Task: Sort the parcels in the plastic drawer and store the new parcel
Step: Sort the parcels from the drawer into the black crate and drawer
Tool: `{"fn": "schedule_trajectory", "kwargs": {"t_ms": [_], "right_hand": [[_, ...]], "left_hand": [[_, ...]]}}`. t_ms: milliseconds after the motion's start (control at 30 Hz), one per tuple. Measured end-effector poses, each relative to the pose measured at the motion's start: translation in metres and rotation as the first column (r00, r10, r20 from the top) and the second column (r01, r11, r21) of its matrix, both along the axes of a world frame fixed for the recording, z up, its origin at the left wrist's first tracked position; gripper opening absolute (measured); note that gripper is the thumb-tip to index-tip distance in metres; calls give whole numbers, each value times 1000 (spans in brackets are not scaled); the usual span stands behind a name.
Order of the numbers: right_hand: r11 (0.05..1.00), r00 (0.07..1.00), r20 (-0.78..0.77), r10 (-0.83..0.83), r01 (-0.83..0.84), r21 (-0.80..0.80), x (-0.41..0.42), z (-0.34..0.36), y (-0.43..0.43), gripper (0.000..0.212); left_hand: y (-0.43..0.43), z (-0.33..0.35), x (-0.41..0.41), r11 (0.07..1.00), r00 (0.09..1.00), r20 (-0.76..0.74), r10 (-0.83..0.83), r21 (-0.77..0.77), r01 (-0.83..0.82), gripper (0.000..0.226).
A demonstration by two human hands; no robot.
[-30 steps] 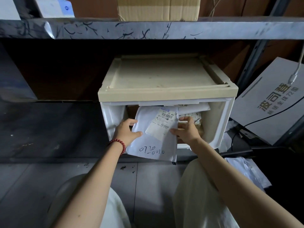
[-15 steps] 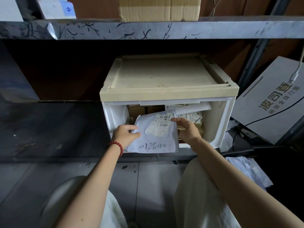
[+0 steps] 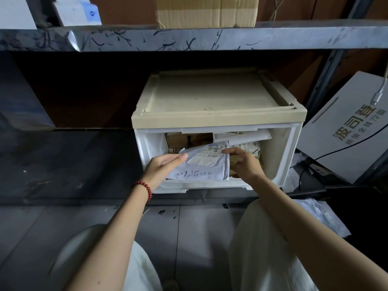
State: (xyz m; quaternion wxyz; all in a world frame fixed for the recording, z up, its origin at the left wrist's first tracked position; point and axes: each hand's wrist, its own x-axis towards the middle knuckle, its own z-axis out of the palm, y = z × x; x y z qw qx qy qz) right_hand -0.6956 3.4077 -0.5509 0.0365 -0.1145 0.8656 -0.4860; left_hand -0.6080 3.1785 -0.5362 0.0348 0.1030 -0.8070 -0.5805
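A white plastic drawer [image 3: 277, 158] with a beige top stands on the lower shelf, its front open. Inside lie brown cardboard parcels [image 3: 189, 140] at the back and white label-covered parcels [image 3: 243, 137] on the right. A white mailer parcel [image 3: 206, 164] with a shipping label and handwriting lies tilted in the drawer's front. My left hand [image 3: 162, 166], with a red bead bracelet on the wrist, presses flat on the mailer's left side. My right hand [image 3: 243, 162] pinches its upper right edge.
A metal shelf board [image 3: 189, 36] runs overhead with a cardboard box [image 3: 206, 10] on it. A grey printed box [image 3: 344, 131] with a cable leans at the right. A white plastic bag [image 3: 321, 215] lies on the floor beside my right arm.
The white mailer has moved from hanging out over the drawer's front edge to lying lower and deeper inside. Both hands have followed it inward.
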Motion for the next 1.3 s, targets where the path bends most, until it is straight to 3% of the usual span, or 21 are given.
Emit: {"fn": "schedule_trajectory", "kwargs": {"t_ms": [67, 233, 533, 633, 733, 833, 1033, 1167, 1300], "right_hand": [[1000, 999, -39, -2, 3, 10, 0, 0, 2, 35], [999, 993, -114, -26, 30, 34, 6, 6, 8, 26], [997, 989, -131, -74, 73, -9, 22, 20, 15, 22], [996, 985, -147, -91, 90, -13, 25, 23, 15, 24], [997, 989, -128, -69, 63, -45, 29, 26, 16, 22], [996, 994, -95, -43, 36, -79, 30, 25, 17, 22], [979, 993, -72, -93, 78, -186, 29, 24, 19, 23], [911, 991, -25, -130, 109, -397, 34, 30, 40, 21], [895, 986, -45, -161, 127, -427, 44, 40, 85, 15]], "left_hand": [[0, 3, 5, 998, 998, -29, -57, 13, 57, 30], [-5, 6, 13, 989, 986, -75, -146, -40, 144, 63], [3, 20, 25, 989, 984, -104, -145, -29, 143, 69], [6, 16, 25, 995, 989, -112, -96, -27, 94, 42], [9, 12, 21, 989, 991, -132, 14, -144, -34, 13], [11, 12, 17, 955, 979, -163, 125, -247, -164, 22], [32, 25, 13, 954, 948, -271, 168, -196, -225, 31], [54, 27, 8, 986, 959, -271, 82, -117, -117, 11], [85, 24, 0, 996, 966, -252, -55, -76, 37, 15]]}}
